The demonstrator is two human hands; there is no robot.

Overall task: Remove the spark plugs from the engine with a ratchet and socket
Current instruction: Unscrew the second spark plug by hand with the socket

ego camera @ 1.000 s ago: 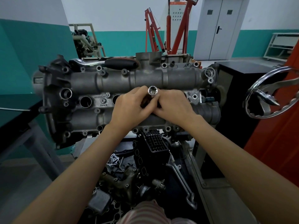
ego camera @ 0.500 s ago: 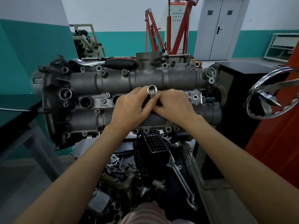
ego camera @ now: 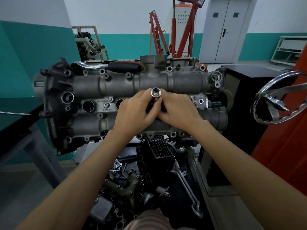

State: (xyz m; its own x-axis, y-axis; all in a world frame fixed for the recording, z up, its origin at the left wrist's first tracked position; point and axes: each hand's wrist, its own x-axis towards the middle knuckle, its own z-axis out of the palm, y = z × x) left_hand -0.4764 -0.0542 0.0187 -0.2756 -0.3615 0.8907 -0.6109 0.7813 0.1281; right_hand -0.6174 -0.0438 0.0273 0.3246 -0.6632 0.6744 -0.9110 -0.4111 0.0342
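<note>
A grey engine head [ego camera: 106, 90] lies across the stand, with two open spark plug wells [ego camera: 88, 106] on its left half. A chrome socket [ego camera: 156, 93] stands upright over the middle of the head, its square drive end facing me. My left hand [ego camera: 132, 113] grips the socket's shaft from the left. My right hand [ego camera: 177, 112] pinches it from the right, fingers curled against the shaft. The socket's lower part and the well beneath are hidden by my hands. A ratchet [ego camera: 106, 65] with a black handle lies on the head's far edge.
A chrome handwheel [ego camera: 272, 98] of the red engine stand juts in at the right. Loose engine parts and a black manifold [ego camera: 157, 153] fill the tray below. A spanner [ego camera: 187, 188] lies there too. A red engine hoist [ego camera: 166, 30] stands behind.
Both hands and the socket have shifted slightly away from me along the head; the grip looks the same.
</note>
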